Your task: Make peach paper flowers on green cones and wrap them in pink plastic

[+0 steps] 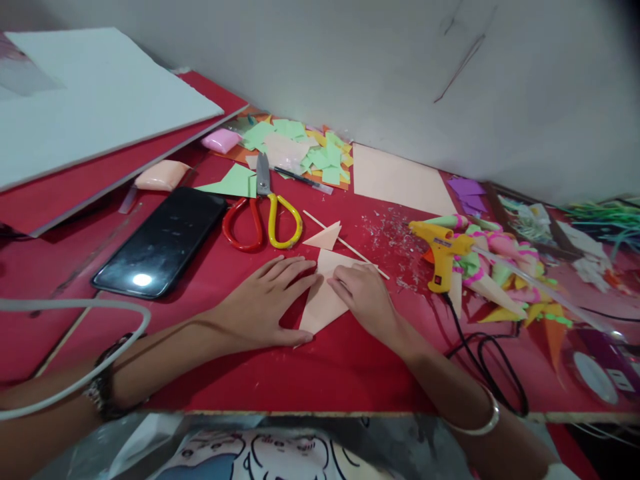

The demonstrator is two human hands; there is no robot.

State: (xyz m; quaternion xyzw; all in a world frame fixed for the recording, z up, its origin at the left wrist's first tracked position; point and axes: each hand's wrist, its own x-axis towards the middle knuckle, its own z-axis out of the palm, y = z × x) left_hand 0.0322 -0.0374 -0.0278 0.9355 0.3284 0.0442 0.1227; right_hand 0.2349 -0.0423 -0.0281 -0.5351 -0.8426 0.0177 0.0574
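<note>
Our left hand (265, 300) spreads wide at the paper (321, 307)'s left; our right hand (369, 299) curls on its right, grip unclear; we should press evenly outward.

no readable text, numbers or signs

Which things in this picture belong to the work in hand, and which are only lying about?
Work in hand:
peach paper, under left hand and right hand
probably also small peach piece, scissors, glue gun, all untouched

Apparently just lying about:
black phone
pink packet
peach packet
</note>
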